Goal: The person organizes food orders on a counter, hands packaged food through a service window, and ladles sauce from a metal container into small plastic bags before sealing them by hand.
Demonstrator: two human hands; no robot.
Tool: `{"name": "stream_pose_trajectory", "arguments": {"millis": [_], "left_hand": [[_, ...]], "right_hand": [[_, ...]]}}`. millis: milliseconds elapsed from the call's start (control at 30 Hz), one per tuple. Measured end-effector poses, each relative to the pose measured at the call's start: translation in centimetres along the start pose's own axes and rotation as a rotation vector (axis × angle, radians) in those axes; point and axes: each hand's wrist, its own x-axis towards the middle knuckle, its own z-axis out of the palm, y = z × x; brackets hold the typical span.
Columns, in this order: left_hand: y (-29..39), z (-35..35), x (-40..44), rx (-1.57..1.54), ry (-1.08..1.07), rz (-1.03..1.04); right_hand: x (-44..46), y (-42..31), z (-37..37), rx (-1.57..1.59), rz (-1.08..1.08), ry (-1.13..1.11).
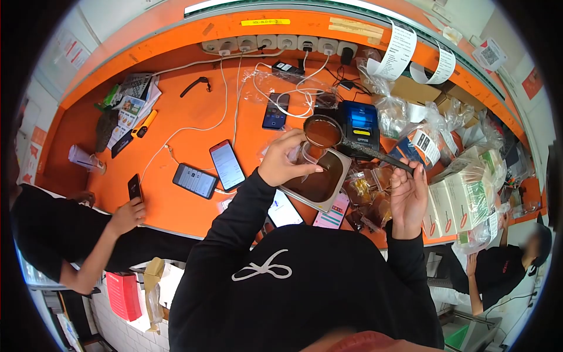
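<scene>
Brown sauce fills the bowl of a ladle (322,130), whose long black handle (384,157) runs right to my right hand (409,196). The fingers of that hand pinch the handle's end. My left hand (288,159) holds a small clear cup (312,154) close beside the ladle's bowl, with brown sauce visible in it. Below the cup and ladle, a rectangular metal container (319,180) holds more brown sauce. My left forearm reaches over the table's front edge.
Several phones, including one (226,165), lie on the orange table (193,135). A black printer (359,126) stands behind the container. Filled plastic packets (369,190) and white boxes (460,202) sit at right. A person (64,234) holds a phone at left; another person (510,264) is at far right.
</scene>
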Motion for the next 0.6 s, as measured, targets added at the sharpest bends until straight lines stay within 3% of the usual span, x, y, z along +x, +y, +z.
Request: {"name": "stream_pose_trajectory", "arguments": {"millis": [600], "left_hand": [[1.3,-0.1,0.1,-0.033,0.101,0.013]], "right_hand": [[-1.4,-1.6,2.3,-0.401,-0.367,-0.307]]}}
